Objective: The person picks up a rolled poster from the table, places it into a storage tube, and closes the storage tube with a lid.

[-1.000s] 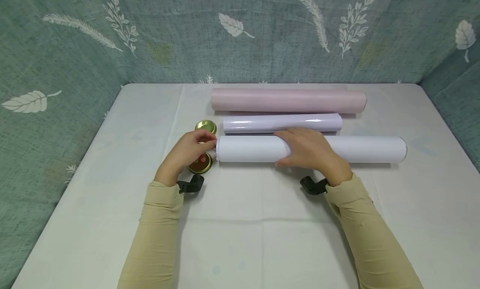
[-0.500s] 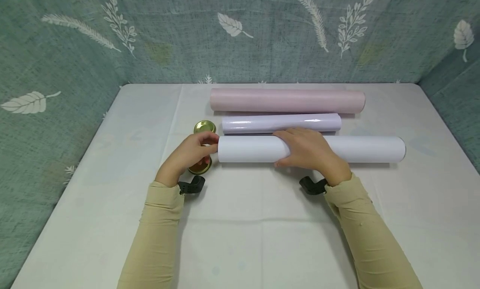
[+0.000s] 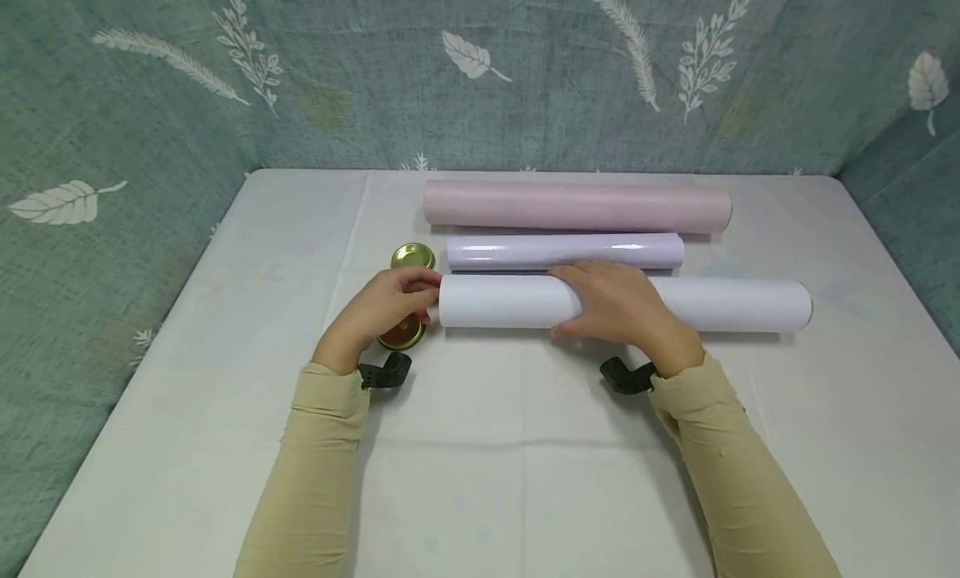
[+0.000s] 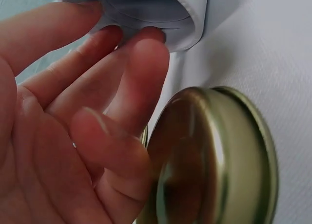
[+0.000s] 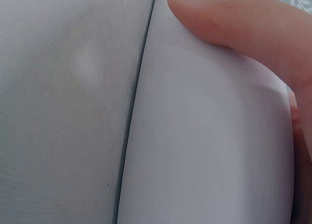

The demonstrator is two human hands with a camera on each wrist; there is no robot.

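Observation:
A long white paper roll [image 3: 495,301] lies across the table. My right hand [image 3: 618,307] grips it around the middle from above, with the thumb on the near side, as the right wrist view also shows of the thumb [image 5: 229,14]. At the roll's left end is my left hand [image 3: 382,307], its fingertips touching the rim of the hollow opening [image 4: 146,7]. Curved layers of sheet show inside that opening. Close by the left hand lie two gold jar lids, one beyond it [image 3: 412,255] and a nearer lid [image 3: 402,335] partly under the fingers.
Behind the white roll lie a shorter glossy lavender roll [image 3: 562,251] and a pink roll [image 3: 577,206], all roughly parallel. A white cloth covers the table [image 3: 480,495]. Green leaf-patterned fabric [image 3: 360,78] hangs at the back and sides.
An uneven edge that stuck out at the white roll's left end a second ago now sits flush. My left fingers have shifted slightly right; my right hand keeps its hold.

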